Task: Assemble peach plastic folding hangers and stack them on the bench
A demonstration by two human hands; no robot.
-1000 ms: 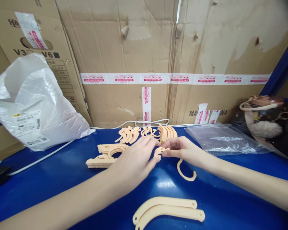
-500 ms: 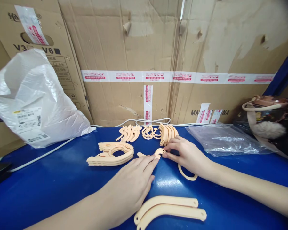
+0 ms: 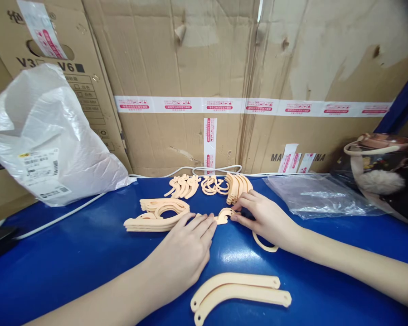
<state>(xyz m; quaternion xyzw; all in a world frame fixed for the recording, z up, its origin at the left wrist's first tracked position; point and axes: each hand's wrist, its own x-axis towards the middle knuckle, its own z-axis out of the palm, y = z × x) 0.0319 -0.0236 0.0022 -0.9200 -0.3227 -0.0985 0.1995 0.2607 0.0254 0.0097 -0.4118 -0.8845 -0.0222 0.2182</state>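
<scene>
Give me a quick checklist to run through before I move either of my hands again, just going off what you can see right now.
1. Right hand on the small curved piece: ok, thumb and fingers pinch its right end.
2. Left hand grip: cannot tell, the fingers hide what lies under them.
3. Hook piece fully in sight: not ok, the right hand covers part of it.
4. Two long curved pieces apart from both hands: ok, side by side at the near side of the table.
5. Clear plastic bag apart from the right hand: ok, flat on the table beyond the right forearm.
</scene>
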